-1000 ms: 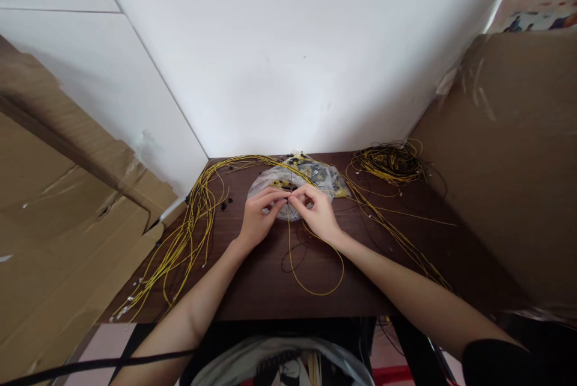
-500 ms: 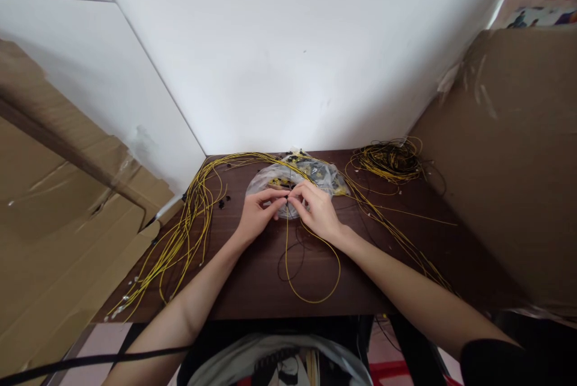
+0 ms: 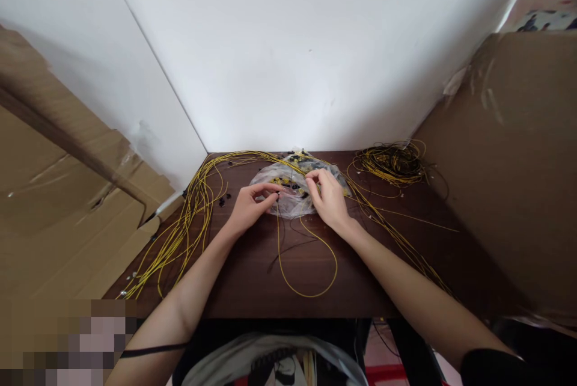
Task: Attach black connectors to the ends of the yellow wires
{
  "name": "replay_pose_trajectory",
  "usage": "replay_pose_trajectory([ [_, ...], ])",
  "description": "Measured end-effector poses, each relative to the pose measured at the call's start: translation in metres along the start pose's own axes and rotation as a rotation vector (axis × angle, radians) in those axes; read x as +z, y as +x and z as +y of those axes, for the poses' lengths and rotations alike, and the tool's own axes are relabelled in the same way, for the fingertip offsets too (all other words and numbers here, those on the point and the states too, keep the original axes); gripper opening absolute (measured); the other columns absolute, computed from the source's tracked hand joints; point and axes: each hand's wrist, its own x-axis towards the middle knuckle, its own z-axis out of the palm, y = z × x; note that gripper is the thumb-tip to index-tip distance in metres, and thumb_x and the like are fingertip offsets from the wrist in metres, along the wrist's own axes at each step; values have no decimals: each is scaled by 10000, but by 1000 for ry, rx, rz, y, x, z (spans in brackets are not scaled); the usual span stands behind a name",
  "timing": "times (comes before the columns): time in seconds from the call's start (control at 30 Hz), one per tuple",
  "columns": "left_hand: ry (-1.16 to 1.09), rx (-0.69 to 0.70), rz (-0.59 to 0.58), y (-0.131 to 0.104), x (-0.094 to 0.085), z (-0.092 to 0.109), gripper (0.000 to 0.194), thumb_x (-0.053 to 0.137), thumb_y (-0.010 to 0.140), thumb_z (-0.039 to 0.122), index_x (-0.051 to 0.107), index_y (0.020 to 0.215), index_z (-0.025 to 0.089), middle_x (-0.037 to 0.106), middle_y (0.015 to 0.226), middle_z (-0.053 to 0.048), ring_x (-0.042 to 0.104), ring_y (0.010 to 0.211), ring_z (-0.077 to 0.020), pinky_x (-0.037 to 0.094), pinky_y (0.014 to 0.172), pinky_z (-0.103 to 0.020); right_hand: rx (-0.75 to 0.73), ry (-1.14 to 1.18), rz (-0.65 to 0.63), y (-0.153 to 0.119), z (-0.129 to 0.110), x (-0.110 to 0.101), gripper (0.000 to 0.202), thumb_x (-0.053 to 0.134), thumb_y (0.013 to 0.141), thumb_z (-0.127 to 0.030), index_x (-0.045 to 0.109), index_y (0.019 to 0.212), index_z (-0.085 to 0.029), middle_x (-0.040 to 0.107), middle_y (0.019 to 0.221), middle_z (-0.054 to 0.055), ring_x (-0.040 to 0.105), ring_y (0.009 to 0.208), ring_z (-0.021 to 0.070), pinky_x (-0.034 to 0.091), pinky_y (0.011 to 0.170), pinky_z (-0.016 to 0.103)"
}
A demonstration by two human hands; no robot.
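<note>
"Yellow wires (image 3: 193, 201) are spread down the left of the frame; what risk is seen there?"

"Tangling, most likely. They are fanned loosely near the left forearm (image 3: 184, 302), by which a strand could be caught."

"And just beside them?"

"Small black pieces (image 3: 222, 201) are scattered left of centre; by a careless sweep they could be knocked away."

"How is the left hand (image 3: 252, 205) placed?"

"At mid-frame, with thumb and forefinger narrowly pinched on what looks like the dark end (image 3: 277, 196) of a single yellow wire (image 3: 311, 296). Only the fingertips are used, so the end could be let slip. The wire is hung in a loop toward the lower middle of the frame, and could be kinked if tugged."

"What of the plastic bag (image 3: 288, 208)?"

"It is laid behind the hands at the centre; if its thin film is snagged, the yellow and black bits inside could be spilled."

"The right hand (image 3: 331, 196)?"

"It is held at the bag's right side, thumb and forefinger close; whether anything is gripped cannot be told."

"And farther right?"

"A coil (image 3: 390, 163) is seen right of centre, loose ends trailed out; through one caught end, it could be dragged."
</note>
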Motion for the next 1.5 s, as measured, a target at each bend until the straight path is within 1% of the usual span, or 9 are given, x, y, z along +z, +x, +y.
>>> replay_pose_trajectory([
  [0.17,23,-20,7,2,0,-1,253,630,706,298,673,866,108,669,841,-67,476,493,-63,435,444,-188,-74,-171,-180,0,21,6,269,394,809,-51,622,904,-156,619,960,101,516,933,239,415,818,387],
  [0.4,46,-16,-45,0,2,-1,245,616,711,306,664,859,116,672,922,-74,471,473,-52,444,455,-200,-177,-207,-259,-1,23,14,487,379,751,10,542,1177,-159,565,1208,95,457,1141,248,377,903,422],
  [0.5,48,-22,-49,0,2,-2,245,615,711,302,661,864,118,669,936,-72,470,475,-50,442,451,-195,-197,-195,-285,0,25,16,500,380,742,13,538,1184,-157,544,1249,94,431,1199,238,355,933,421],
  [0.73,41,-32,-74,1,0,-7,238,597,735,302,660,876,121,661,963,-74,462,491,-49,433,452,-184,-125,-97,-249,4,26,12,348,387,777,-8,616,973,-182,649,1018,56,552,977,206,394,799,360],
  [0.9,43,-25,-92,2,0,-11,239,589,744,302,662,883,122,652,989,-81,468,518,-59,425,446,-180,-154,-116,-181,6,18,8,295,418,779,-25,635,897,-187,625,902,56,513,906,208,374,764,346],
  [1.0,63,-36,-83,2,0,-11,246,593,741,302,665,886,118,661,882,-67,458,495,-58,423,448,-183,-171,-168,-201,5,13,7,245,452,777,-61,648,841,-194,608,849,54,495,869,214,361,739,350],
  [1.07,69,-45,-75,2,-1,-10,251,594,740,304,664,891,116,660,824,-58,451,478,-57,423,451,-186,-153,-210,-212,4,11,8,195,491,771,-106,648,850,-192,601,843,57,487,866,222,359,739,359],
  [1.3,35,-58,-59,1,1,-7,231,598,727,305,668,866,135,660,964,-79,466,483,-55,427,433,-188,-112,-254,-237,2,12,12,133,527,790,-186,639,856,-212,594,838,57,489,863,238,372,748,389],
  [1.5,28,-30,-53,1,1,-8,253,609,725,329,661,879,136,654,956,-74,483,513,-64,437,426,-184,-120,-81,-125,2,1,11,152,481,838,-173,608,916,-207,604,901,57,513,936,218,390,823,383],
])
